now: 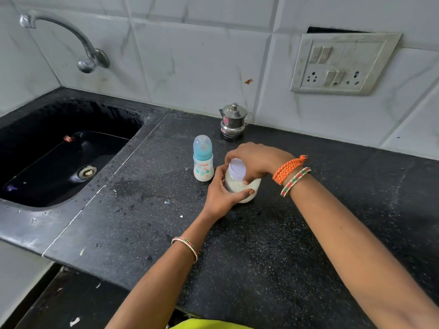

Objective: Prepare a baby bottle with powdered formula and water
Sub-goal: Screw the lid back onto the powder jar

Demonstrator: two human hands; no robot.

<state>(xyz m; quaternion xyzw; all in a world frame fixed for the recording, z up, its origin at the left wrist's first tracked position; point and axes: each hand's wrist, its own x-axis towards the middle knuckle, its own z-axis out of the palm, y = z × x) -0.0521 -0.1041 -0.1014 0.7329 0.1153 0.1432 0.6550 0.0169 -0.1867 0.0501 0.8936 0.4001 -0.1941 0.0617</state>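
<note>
- Formula jar [244, 189], centre frame: left hand [221, 194] wrapped around body; right hand [255, 160] fingers closed on white lid [237, 168].
- Baby bottle [203, 159], capped, upright, just left of jar.

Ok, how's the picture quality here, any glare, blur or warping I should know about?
Head view: soft, even light, with only faint shadows under the hands; glare on the tap and the steel pot; wide-angle bending of the tile lines and the counter edge; focus sharp on the baby bottle, slight softness at the jar lid.
</note>
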